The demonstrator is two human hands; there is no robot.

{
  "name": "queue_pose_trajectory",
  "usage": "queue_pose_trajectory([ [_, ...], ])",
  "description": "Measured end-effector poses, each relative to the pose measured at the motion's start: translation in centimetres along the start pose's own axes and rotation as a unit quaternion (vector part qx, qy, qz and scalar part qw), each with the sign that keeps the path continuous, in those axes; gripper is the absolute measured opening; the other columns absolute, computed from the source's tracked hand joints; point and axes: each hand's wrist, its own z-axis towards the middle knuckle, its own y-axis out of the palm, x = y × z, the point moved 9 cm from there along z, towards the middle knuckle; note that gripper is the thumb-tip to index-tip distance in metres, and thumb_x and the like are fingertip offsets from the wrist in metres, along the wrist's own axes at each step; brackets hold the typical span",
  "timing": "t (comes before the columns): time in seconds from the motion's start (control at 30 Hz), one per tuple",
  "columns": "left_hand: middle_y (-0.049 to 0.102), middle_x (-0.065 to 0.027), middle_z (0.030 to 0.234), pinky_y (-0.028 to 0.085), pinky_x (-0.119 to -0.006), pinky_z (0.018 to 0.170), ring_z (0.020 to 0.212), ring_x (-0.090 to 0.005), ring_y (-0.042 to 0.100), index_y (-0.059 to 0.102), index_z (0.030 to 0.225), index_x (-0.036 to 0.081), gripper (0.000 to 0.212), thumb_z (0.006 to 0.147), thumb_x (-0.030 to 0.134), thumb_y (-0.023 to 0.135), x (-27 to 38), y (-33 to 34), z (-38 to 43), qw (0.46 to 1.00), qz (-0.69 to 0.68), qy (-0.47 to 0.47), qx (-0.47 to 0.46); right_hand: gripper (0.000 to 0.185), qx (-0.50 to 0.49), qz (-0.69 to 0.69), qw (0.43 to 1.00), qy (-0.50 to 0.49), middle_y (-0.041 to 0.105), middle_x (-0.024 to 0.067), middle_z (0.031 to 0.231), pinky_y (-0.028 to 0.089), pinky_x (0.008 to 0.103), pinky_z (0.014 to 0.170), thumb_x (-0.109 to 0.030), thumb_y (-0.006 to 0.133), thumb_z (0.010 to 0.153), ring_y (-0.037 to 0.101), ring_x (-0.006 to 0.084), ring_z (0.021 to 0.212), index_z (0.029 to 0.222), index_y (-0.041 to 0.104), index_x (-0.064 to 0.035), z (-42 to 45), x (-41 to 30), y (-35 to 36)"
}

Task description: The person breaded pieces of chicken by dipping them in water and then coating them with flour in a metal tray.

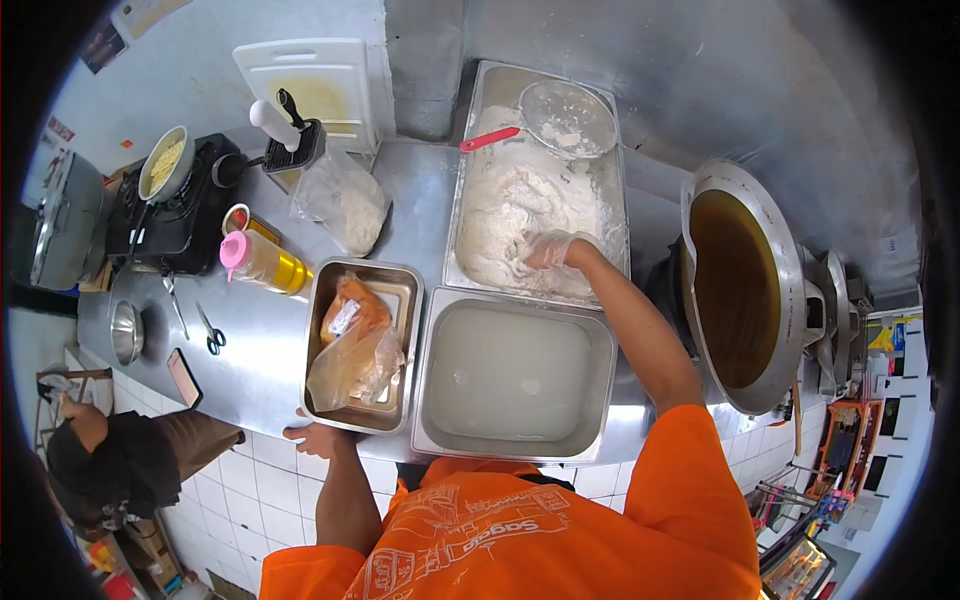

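Observation:
My right hand (551,251), in a thin clear plastic glove, is down in the white flour (517,202) of a deep steel pan. Flour covers its fingertips, so whether they hold anything is hidden. My bare left hand (319,439) rests at the counter's front edge, fingers apart, by the near corner of a small steel tray (307,352). In that tray lies a plastic bag of orange-coloured food (358,307) with a white label. Directly before me stands a steel pan of cloudy liquid (517,375), against the flour pan. A red-handled sieve (568,120) lies across the flour pan's far end.
On the right is a large wok of dark oil (735,289). A pink-capped bottle (259,262), a bag of pale powder (349,202), scissors (211,330), a phone (184,377) and a gas stove (169,217) stand or lie to the left. Another person (120,457) is at lower left.

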Motion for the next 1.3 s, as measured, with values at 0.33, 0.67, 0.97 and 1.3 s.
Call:
queue_pose_trajectory([
  [0.33, 0.048, -0.0257, 0.117, 0.052, -0.057, 0.074, 0.099, -0.0428, 0.061, 0.026, 0.142, 0.015, 0.069, 0.093, 0.062, 0.037, 0.4, 0.2, -0.3, 0.999, 0.009, 0.007, 0.03, 0.055, 0.0, 0.011, 0.998, -0.066, 0.065, 0.0221, 0.095, 0.045, 0.0405, 0.074, -0.05, 0.056, 0.083, 0.059, 0.0279, 0.086, 0.096, 0.066, 0.0026, 3.4, -4.8, 1.7],
  [0.67, 0.047, -0.026, 0.118, 0.051, -0.057, 0.077, 0.105, -0.0421, 0.058, 0.022, 0.143, 0.016, 0.071, 0.092, 0.063, 0.037, -0.2, -0.1, 0.1, 1.0, 0.005, -0.012, 0.016, 0.056, 0.008, 0.399, 0.916, 0.046, 0.066, 0.0166, 0.109, 0.047, 0.0402, 0.084, -0.043, 0.065, 0.076, 0.06, 0.0261, 0.096, 0.11, 0.066, 0.001, -0.9, -3.0, 1.6],
  [0.97, 0.049, -0.0274, 0.114, 0.053, -0.054, 0.076, 0.099, -0.0417, 0.061, 0.024, 0.142, 0.014, 0.068, 0.093, 0.06, 0.037, 0.8, -0.6, -1.0, 1.0, 0.021, -0.005, 0.019, 0.048, -0.036, 0.009, 0.997, 0.062, 0.068, 0.0205, 0.098, 0.051, 0.0392, 0.076, -0.044, 0.063, 0.077, 0.066, 0.0285, 0.089, 0.098, 0.071, -0.0006, 0.2, -6.2, 1.0],
  [1.3, 0.047, -0.0266, 0.115, 0.052, -0.056, 0.077, 0.099, -0.0425, 0.06, 0.023, 0.141, 0.016, 0.065, 0.094, 0.057, 0.039, 0.7, -0.6, -0.7, 1.0, 0.008, -0.009, 0.026, 0.067, 0.003, 0.085, 0.996, -0.012, 0.063, 0.028, 0.111, 0.048, 0.0396, 0.086, -0.034, 0.061, 0.075, 0.064, 0.0348, 0.099, 0.128, 0.053, 0.006, 2.0, -3.5, 0.9],
])
